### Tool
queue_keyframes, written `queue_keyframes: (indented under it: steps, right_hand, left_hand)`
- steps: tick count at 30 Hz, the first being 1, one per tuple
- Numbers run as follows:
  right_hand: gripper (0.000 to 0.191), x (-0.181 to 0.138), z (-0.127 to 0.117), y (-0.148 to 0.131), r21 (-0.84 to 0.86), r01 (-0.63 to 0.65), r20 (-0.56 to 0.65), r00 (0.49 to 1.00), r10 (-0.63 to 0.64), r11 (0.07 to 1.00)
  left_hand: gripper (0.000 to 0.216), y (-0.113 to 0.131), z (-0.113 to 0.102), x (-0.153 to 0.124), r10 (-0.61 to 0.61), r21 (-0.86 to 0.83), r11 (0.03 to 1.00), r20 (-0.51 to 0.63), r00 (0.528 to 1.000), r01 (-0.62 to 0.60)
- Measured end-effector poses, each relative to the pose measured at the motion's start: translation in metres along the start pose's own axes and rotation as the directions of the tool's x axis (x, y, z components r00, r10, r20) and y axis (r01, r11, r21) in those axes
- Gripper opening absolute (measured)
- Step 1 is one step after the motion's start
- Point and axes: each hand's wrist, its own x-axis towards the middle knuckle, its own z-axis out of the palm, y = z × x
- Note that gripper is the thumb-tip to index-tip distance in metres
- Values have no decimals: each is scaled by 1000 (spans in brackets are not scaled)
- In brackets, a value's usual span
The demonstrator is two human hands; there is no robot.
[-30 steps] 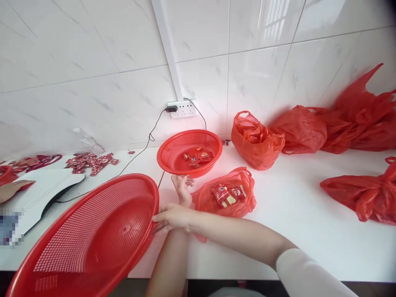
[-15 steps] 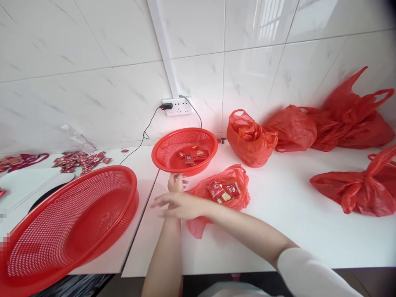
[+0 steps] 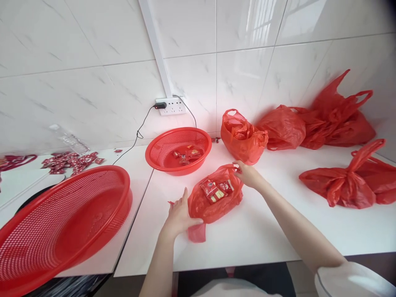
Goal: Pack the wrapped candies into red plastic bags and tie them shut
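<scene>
A red plastic bag (image 3: pixel 221 212) lies on the white table, its mouth spread upward around several small red and cream snack packets (image 3: pixel 212 190). At its left side my left hand (image 3: pixel 179 215) is open, thumb stretched apart from the fingers and against the bag. My right hand (image 3: pixel 247 174) has its fingers closed on the bag's far right rim. Just behind the bag stands a round red plastic basket (image 3: pixel 157 159) with a few packets on its bottom.
A larger red basket (image 3: pixel 122 181) stands at the left. Behind it lie a pile of small red packets (image 3: pixel 72 162) and a clear bottle (image 3: pixel 69 139). Filled red bags (image 3: pixel 283 128) line the wall, and a knotted red bag (image 3: pixel 349 185) lies at the right. A power strip (image 3: pixel 173 106) is on the wall.
My hands were crossed left of the bag. The right hand has moved right to the bag's far rim; the left has drawn back toward me to its left side. The view has shifted slightly.
</scene>
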Motion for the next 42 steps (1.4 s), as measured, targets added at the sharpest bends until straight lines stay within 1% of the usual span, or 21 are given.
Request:
queue_keyframes:
  steps: [2,4,6,7,10,12,14,17,20,21,23,25,27,29,30,32,34,36,38,40,42]
  right_hand:
    - [39,-1,-12,0,218,77,-19,997,-75,973]
    - [35,-1,-26,-4,488,166,-78,986,-146,857]
    - [30,-2,-41,-10,672,264,-215,964,-159,692]
    - [26,-2,-47,-13,714,328,-322,938,-126,618]
    - [17,-6,-63,-26,686,526,-621,783,28,502]
    - [14,-12,-70,-36,669,598,-681,731,41,442]
    - [16,-21,-76,-48,678,610,-647,760,-61,410]
    - [33,-37,-80,-67,637,608,-454,793,-406,474]
    - [77,-44,-69,-82,489,636,-127,729,-673,596]
    - [81,-43,-63,-86,432,643,-45,716,-697,633]
    - [56,-38,-49,-91,338,634,23,733,-679,696]
    - [22,-30,-38,-93,294,598,-47,788,-613,746]
    - [14,-22,-35,-94,315,558,-186,830,-526,768]
    - [12,-18,-38,-96,400,537,-294,843,-451,743]
    - [11,-18,-40,-97,456,538,-316,843,-436,709]
    - [9,-18,-44,-99,562,555,-312,829,-465,613]
    - [15,-21,-48,-99,607,590,-284,786,-549,532]
    - [34,-23,-56,-95,591,628,-278,748,-602,507]
    - [48,-23,-65,-85,557,639,-330,756,-565,530]
    - [57,-21,-73,-72,512,621,-457,782,-425,593]
    - [72,-14,-76,-58,491,563,-548,793,-267,665]
  left_hand:
    - [44,-2,-2,5,-48,17,999,26,999,48]
    - [11,-4,-9,10,-73,32,997,41,997,72]
    - [19,-4,-19,13,-40,-9,999,-33,999,39]
    - [19,-3,-26,15,-6,-56,998,-115,993,-1]
    - [9,4,-50,19,32,-207,972,-361,932,-114]
    - [6,14,-65,20,14,-302,945,-345,938,-125]
    - [6,30,-78,22,25,-403,907,-235,972,-121]
    - [13,60,-87,26,114,-507,845,-138,984,-169]
    - [15,88,-85,32,230,-538,808,-84,970,-239]
    - [14,94,-84,33,282,-542,797,-60,958,-268]
    - [19,102,-81,35,407,-563,744,-46,912,-360]
    - [36,103,-81,37,516,-594,639,-139,845,-488]
    - [66,99,-82,41,572,-578,566,-238,785,-588]
    - [92,94,-81,48,619,-520,597,-184,763,-610]
    - [97,92,-78,52,635,-483,642,-99,766,-595]
    - [87,90,-68,63,612,-419,733,64,788,-536]
    - [62,90,-54,75,542,-414,783,88,836,-465]
    - [48,90,-40,85,501,-492,762,39,865,-420]
    - [43,87,-30,93,430,-603,695,-88,899,-391]
    - [41,84,-25,98,272,-716,596,-245,931,-362]
    - [41,83,-23,98,83,-818,464,-342,936,-340]
